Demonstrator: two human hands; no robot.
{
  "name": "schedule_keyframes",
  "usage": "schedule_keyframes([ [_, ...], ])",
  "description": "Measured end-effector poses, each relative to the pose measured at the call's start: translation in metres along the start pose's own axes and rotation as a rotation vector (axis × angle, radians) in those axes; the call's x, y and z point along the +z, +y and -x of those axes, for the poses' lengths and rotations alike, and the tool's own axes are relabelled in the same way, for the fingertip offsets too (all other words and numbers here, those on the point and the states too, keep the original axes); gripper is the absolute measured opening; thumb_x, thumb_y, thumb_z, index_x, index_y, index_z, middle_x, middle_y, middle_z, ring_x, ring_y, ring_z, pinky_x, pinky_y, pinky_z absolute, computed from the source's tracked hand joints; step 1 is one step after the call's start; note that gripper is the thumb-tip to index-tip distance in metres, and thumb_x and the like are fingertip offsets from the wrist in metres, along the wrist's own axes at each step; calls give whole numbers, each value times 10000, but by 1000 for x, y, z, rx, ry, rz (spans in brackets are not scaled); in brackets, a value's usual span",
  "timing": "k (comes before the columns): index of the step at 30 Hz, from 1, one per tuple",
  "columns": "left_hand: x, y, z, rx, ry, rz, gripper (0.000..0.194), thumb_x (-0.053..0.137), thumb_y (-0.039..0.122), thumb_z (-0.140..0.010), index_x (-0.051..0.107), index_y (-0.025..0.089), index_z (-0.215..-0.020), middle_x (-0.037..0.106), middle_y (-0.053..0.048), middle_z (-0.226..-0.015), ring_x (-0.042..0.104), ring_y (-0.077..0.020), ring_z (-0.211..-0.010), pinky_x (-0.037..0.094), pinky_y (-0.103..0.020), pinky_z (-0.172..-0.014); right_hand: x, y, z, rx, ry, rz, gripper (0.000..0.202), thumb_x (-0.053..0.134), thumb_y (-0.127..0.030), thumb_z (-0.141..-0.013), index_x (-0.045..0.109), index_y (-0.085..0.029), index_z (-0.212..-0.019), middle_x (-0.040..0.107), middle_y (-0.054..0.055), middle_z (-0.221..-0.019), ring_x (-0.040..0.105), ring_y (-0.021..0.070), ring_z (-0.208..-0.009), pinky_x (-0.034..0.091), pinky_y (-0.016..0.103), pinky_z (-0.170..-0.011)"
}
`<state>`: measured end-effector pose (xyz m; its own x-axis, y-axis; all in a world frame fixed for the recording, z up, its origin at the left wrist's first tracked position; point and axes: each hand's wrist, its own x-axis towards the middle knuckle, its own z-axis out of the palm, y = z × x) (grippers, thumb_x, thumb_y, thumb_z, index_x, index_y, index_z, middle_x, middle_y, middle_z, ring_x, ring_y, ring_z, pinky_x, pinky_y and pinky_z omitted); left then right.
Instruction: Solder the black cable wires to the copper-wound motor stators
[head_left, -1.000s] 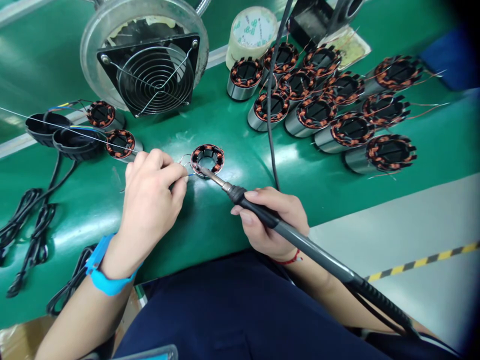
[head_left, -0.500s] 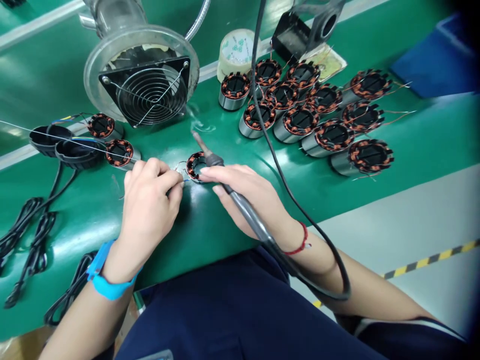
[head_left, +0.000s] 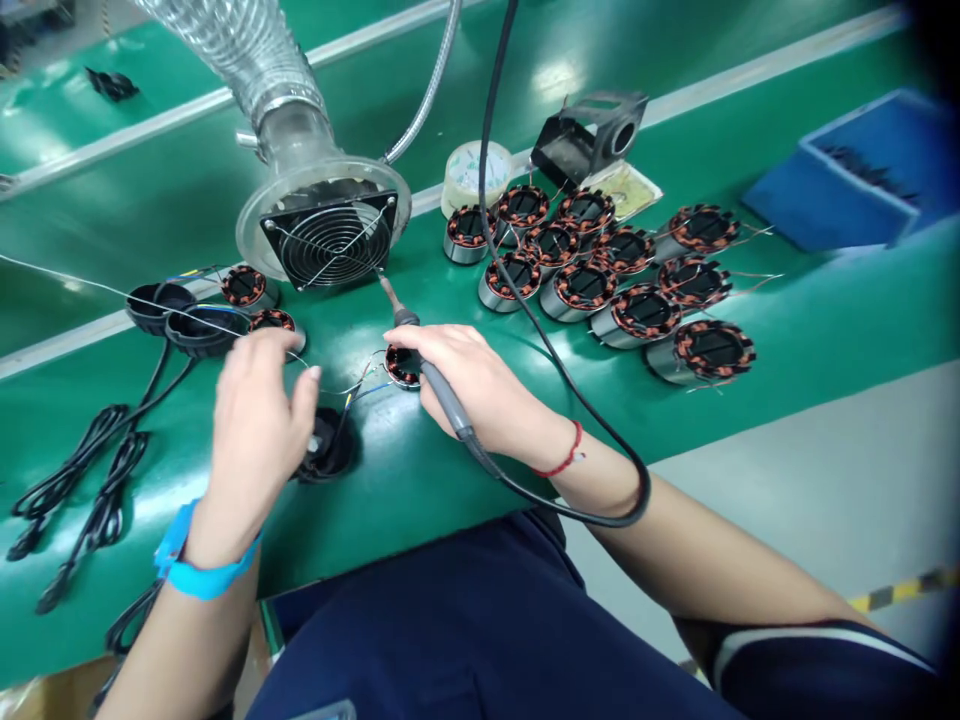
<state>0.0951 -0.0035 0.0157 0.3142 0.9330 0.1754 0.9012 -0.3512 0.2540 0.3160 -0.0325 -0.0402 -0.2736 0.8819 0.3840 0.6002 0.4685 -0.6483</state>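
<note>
My right hand (head_left: 480, 385) grips a soldering iron (head_left: 442, 390), its tip pointing up toward the fan. Beneath these fingers sits a small motor stator (head_left: 403, 368) with copper windings, partly hidden. Coloured leads run from it to a black round housing (head_left: 330, 445) lying beside my left hand (head_left: 259, 415). That hand is raised over the bench with thumb and fingers apart. A thin solder wire (head_left: 90, 283) comes in from the left and passes behind the left fingers; a thin strand shows again between thumb and forefinger.
A fume extractor fan (head_left: 337, 245) stands ahead. Many wound stators (head_left: 585, 285) fill the right side, near a tape roll (head_left: 478, 175), an iron stand (head_left: 592, 140) and a blue bin (head_left: 847, 180). Black housings (head_left: 206, 330) and coiled cables (head_left: 112, 490) lie left. The iron's cord (head_left: 551, 345) loops over my right arm.
My left hand has drawn back left from the stator and its fingers have spread, uncovering the black housing and leads. The right hand still holds the iron. The view has shifted.
</note>
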Motion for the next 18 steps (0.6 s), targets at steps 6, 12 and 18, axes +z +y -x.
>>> schedule_keyframes([
  [6, -10, 0, 2, -2, -307, 125, 271, 475, 337, -924, 647, 183, -1066, 678, -119, -1133, 608, -289, -1105, 459, -457, -991, 13, 10, -11, -83, -133, -9, 550, 479, -63, -775, 494, -156, -1317, 606, 138, -1310, 539, 251, -1228, 380, 457, -1051],
  [12, 4, 12, -10, -127, -673, 410, 236, 489, 366, -894, 614, 196, -788, 659, -9, -755, 579, -165, -695, 445, -283, -666, 16, 14, -3, -69, -40, -10, 478, 536, -116, -795, 501, -155, -1270, 670, 111, -1105, 588, 251, -1057, 435, 426, -953],
  [18, 14, 14, -23, -241, -631, 534, 297, 554, 439, -824, 597, 165, -720, 443, 55, -556, 360, -94, -507, 306, -242, -537, 11, 12, 3, -52, -38, -32, 481, 641, -193, -806, 504, -154, -1265, 675, 131, -1112, 591, 275, -1032, 448, 445, -916],
])
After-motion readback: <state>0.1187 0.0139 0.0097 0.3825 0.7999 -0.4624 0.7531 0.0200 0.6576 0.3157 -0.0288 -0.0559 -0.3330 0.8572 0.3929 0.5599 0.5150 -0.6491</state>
